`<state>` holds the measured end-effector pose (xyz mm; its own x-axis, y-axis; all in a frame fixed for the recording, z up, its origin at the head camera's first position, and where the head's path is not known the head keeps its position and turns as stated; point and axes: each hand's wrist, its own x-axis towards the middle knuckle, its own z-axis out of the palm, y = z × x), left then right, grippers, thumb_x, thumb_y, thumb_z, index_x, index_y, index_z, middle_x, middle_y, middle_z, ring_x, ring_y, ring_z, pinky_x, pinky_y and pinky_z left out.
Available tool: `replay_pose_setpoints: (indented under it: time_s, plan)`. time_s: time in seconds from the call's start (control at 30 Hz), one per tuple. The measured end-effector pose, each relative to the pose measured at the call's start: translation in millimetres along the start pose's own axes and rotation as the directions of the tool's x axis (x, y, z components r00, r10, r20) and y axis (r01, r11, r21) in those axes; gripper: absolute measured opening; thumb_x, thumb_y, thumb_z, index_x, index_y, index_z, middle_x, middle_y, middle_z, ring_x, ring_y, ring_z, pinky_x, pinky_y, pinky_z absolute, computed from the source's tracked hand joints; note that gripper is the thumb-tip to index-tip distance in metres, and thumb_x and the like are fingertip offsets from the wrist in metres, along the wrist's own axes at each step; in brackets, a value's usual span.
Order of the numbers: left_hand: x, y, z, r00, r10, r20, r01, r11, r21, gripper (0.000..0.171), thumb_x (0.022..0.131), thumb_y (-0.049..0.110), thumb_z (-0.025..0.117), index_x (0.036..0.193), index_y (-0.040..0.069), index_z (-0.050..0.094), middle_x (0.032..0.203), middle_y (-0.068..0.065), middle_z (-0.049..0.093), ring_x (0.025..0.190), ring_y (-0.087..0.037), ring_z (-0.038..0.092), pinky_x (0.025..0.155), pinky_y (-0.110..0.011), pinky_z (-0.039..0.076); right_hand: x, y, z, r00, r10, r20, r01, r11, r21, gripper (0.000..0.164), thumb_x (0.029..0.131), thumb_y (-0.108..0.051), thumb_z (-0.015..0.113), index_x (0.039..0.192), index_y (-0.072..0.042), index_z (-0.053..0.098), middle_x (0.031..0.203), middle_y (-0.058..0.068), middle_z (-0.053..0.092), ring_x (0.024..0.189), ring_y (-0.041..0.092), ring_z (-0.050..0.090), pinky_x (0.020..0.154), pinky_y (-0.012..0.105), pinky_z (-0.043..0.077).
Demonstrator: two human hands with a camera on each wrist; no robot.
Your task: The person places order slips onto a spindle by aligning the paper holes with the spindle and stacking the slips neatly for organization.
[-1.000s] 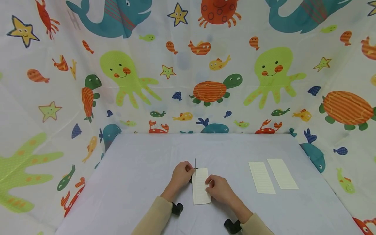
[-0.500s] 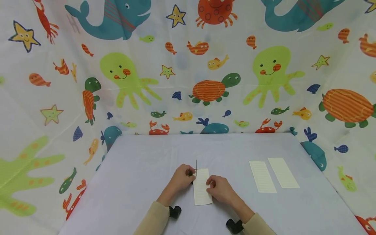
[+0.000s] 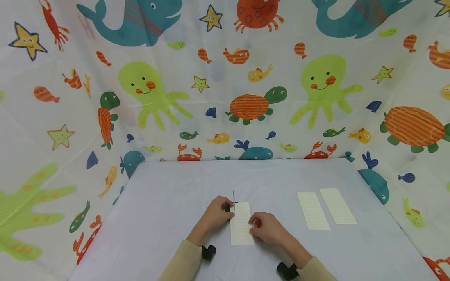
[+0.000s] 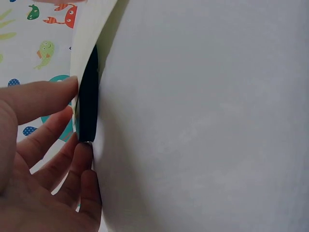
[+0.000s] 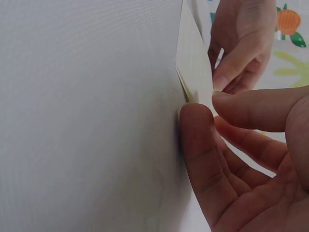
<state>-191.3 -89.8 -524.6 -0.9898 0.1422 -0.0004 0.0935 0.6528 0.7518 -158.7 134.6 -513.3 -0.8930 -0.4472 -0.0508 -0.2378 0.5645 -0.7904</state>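
Paper [image 3: 241, 230] sits on the table [image 3: 168, 203]: at its right edge the right hand [image 3: 268, 229] is half-curled—whether pinching, I cannot tell—while the left hand [image 3: 212, 214], fingers bent, grips its left edge and a dark piece [image 4: 88, 104]. The left wrist view bares that piece beneath the paper, mostly hidden in the head view. Farther off, a thin rod [image 3: 234, 198], kind unclear, juts past the paper.

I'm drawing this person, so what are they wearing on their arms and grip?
Plain beige sleeves: left sleeve and right sleeve. A chunky black gadget sits at the left wrist, another black gadget at the right. Left grip and right grip wear no gloves.
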Motion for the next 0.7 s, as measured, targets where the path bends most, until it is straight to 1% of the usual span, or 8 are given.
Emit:
replay_pose_setpoints:
  time_s: [0.2, 0.27, 0.5, 0.7]
  plan:
    - [4.4, -0.4, -4.3, 1.000, 0.006, 0.010, -0.006, 1.000, -0.003, 0.021, 0.084, 0.009, 0.080, 0.101, 0.008, 0.068, 0.111, -0.008, 0.059, 0.100, -0.026, 0.054, 0.091, -0.048, 0.047, -2.8, -3.5, -12.9, 1.000, -0.027, -0.010, 0.027, 0.999, -0.038, 0.013, 0.088, -0.004, 0.070, 0.101, -0.005, 0.068, 0.075, -0.003, 0.057, 0.060, 0.010, 0.053, 0.054, 0.026, 0.046]
    - [3.7, -0.2, -4.5, 1.000, 0.004, 0.014, -0.004, 1.000, -0.007, 0.021, 0.084, 0.009, 0.079, 0.102, 0.009, 0.067, 0.112, -0.008, 0.059, 0.101, -0.026, 0.054, 0.091, -0.048, 0.046, -5.4, -2.8, -18.1, 0.999, -0.038, -0.014, 0.037, 0.998, -0.050, 0.013, 0.088, -0.004, 0.071, 0.101, -0.005, 0.068, 0.075, -0.003, 0.057, 0.059, 0.010, 0.053, 0.053, 0.026, 0.046]
    - [2.1, 2.6, -4.6, 1.000, -0.014, 0.019, 0.014, 1.000, -0.011, 0.021, 0.085, 0.010, 0.079, 0.102, 0.009, 0.067, 0.114, -0.008, 0.059, 0.104, -0.028, 0.055, 0.092, -0.050, 0.046, -14.8, 3.9, -36.7, 0.998, -0.045, -0.041, 0.038, 0.987, -0.159, 0.010, 0.088, -0.006, 0.072, 0.097, -0.008, 0.068, 0.077, -0.005, 0.058, 0.068, 0.011, 0.052, 0.059, 0.027, 0.045]
    - [2.1, 3.3, -4.9, 1.000, -0.009, 0.013, 0.009, 1.000, -0.008, 0.022, 0.084, 0.009, 0.079, 0.102, 0.008, 0.067, 0.114, -0.009, 0.060, 0.103, -0.028, 0.056, 0.092, -0.050, 0.047, -19.9, 6.7, -53.4, 0.996, -0.071, -0.050, 0.057, 0.970, -0.236, 0.009, 0.088, -0.004, 0.072, 0.095, -0.007, 0.068, 0.075, -0.006, 0.056, 0.067, 0.009, 0.050, 0.060, 0.027, 0.045]
